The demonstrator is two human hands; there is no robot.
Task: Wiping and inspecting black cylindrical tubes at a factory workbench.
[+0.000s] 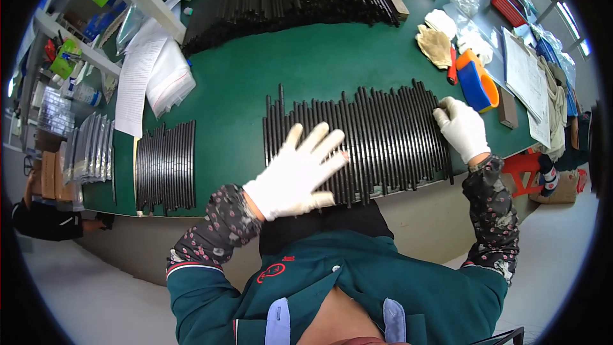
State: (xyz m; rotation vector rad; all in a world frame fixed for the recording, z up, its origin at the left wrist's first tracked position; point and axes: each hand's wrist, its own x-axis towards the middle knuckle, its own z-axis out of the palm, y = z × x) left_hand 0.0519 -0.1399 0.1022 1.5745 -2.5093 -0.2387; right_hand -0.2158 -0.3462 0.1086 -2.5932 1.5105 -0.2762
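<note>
A row of many thin black rods lies side by side on the green tabletop in front of me, their ends uneven. Over the left part of this row my left hand, in a white glove, is open with its fingers spread; one fingertip of the glove looks uncovered. At the row's right edge my right hand, also gloved in white, has its fingers curled in beside the upper ends of the last rods. What its fingertips hold, if anything, is hidden.
A smaller rod group lies left, a big rod pile at the back. Papers and plastic bags are left. To the right are a beige glove, a blue-orange tape dispenser and a block. Someone is far left.
</note>
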